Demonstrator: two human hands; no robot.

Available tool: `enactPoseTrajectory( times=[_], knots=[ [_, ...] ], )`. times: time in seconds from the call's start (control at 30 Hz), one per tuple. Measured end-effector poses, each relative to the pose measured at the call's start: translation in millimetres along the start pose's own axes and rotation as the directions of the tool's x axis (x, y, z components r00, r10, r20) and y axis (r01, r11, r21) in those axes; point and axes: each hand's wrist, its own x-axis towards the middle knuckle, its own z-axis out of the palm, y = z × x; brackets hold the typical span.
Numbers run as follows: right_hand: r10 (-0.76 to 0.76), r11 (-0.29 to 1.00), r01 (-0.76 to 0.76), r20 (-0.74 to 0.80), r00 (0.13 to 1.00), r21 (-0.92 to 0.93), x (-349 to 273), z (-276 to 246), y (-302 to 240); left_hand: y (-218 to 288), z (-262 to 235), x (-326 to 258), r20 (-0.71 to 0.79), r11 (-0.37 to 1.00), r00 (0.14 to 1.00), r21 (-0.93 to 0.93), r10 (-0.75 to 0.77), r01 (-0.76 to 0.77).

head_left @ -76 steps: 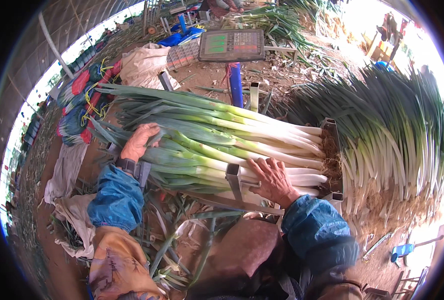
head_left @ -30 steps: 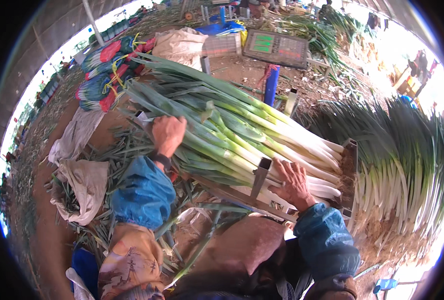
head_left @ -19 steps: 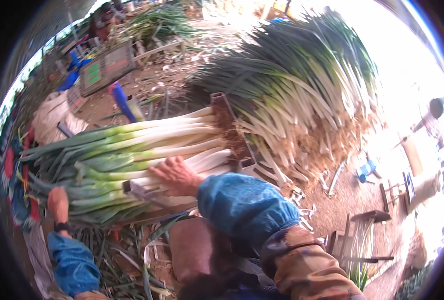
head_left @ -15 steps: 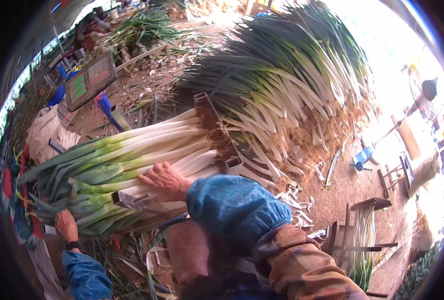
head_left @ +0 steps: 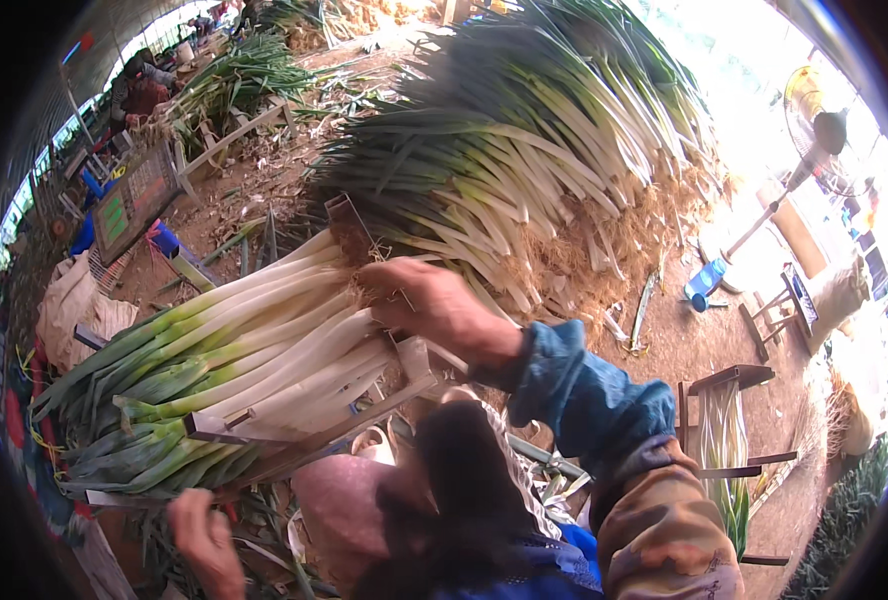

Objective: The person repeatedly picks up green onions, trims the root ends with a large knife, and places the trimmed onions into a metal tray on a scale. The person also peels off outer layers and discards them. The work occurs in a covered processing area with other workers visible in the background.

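Observation:
A thick layer of long green onions point(head_left: 254, 320) lies in a low metal rack point(head_left: 234, 430), white root ends to the right and green leaves to the left. At the root ends, my right hand point(head_left: 434, 310) is closed, its bent fingers against the wispy roots beside the rack's end plate point(head_left: 349, 225). What it pinches is hidden. Just off the near left edge of the rack, my left hand point(head_left: 204, 540) hangs with loosely bent fingers and holds nothing I can see.
Behind the rack rises a large heap of green onions point(head_left: 564, 150), roots facing right. A smaller rack point(head_left: 729, 380) with a thin bundle stands at the right. Beyond are a pedestal fan point(head_left: 814, 140), a plastic crate point(head_left: 134, 200) and a pale sack point(head_left: 79, 310). Leaf scraps litter the ground.
My right hand has left the middle of the stalks and moved right, to the root ends. My left hand has come off the leaves toward me. The view has shifted slightly.

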Motion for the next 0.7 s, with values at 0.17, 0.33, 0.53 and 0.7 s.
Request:
enactPoseTrajectory(
  times=[0.17,0.33,0.53,0.7],
  knots=[
    [0.493,0.822,-0.435,0.078,0.866,-0.367,-67.5,-11.4,105.3,71.0,51.7,31.5,0.267,0.968,0.939,-0.184,0.217,-0.171],
    [0.65,0.718,-0.576,0.081,0.756,-0.391,-111.0,5.1,220.1,75.8,111.7,60.9,0.383,0.949,0.881,-0.254,0.276,-0.187],
    [0.663,0.661,-0.596,-0.018,0.749,-0.455,-118.3,39.3,323.0,74.6,133.6,73.1,0.417,0.946,0.857,-0.238,0.303,-0.219],
    [0.784,0.566,-0.646,0.093,0.614,-0.512,-128.5,114.1,343.6,76.2,130.8,85.2,0.505,0.96,0.824,-0.235,0.255,-0.153]
  ],
)
